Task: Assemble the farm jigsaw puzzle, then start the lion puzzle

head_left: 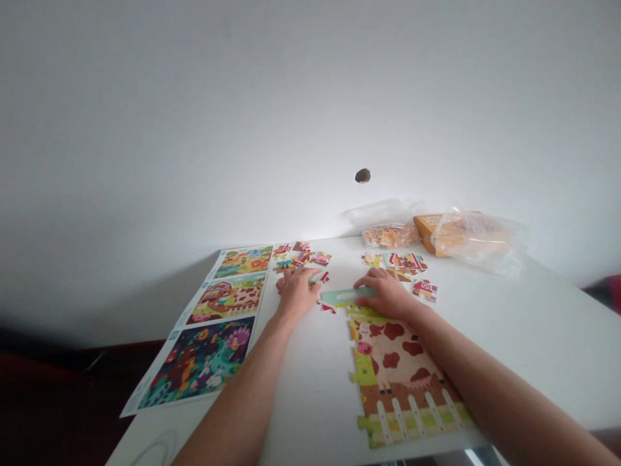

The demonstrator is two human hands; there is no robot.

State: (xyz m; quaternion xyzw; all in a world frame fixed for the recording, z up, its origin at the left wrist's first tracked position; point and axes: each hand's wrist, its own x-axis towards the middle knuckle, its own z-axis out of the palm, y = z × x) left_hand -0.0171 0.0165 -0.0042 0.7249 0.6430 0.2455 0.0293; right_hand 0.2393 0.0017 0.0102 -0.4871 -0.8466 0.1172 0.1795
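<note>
A partly joined jigsaw puzzle [392, 349] lies flat on the table, showing a spotted cow above a white fence. My right hand [385, 294] rests at its upper edge, thumb and index finger apart beside a pale blue strip with a cloud [339, 296]. To the left, my left hand [297, 291] reaches down among loose pieces with its fingers spread. A red and white piece [325, 277] lies by its thumb, and another red piece [328, 309] sits just below the strip. What is under the left palm is hidden.
A sheet with three printed pictures [226, 298] lies at the left table edge. Several loose pieces [301, 252] are at the back left, and more [407, 261] at the back right, with a barn piece [425, 289]. A bag of pieces [388, 234] and an orange box [431, 230] stand by the wall.
</note>
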